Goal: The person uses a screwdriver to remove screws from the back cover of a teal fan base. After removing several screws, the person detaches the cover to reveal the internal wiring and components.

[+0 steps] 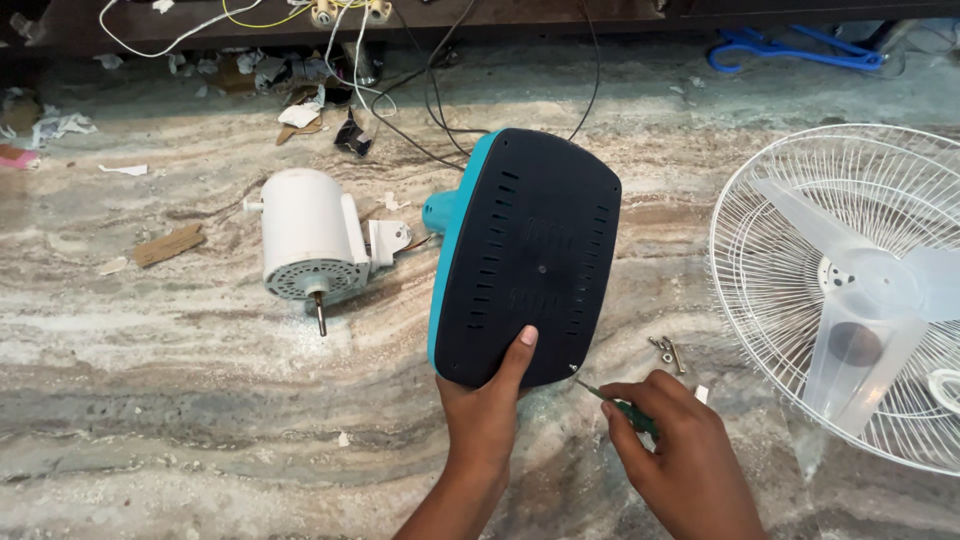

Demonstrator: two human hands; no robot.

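At nine o'clock on the marble floor (150, 380) lies a white motor (308, 238), shaft toward me, with cardboard scraps (168, 245) farther left. At centre my left hand (487, 405) props up the fan base (525, 258) (teal shell, black slotted underside facing me), thumb pressed on its lower edge, grip closed around the rim. At five o'clock my right hand (672, 440) pinches a green screwdriver (612, 400), tip at the base's lower right corner. Loose screws (668, 350) lie just beside. At three o'clock rests the white fan cage (770, 260) with clear blades (860, 290).
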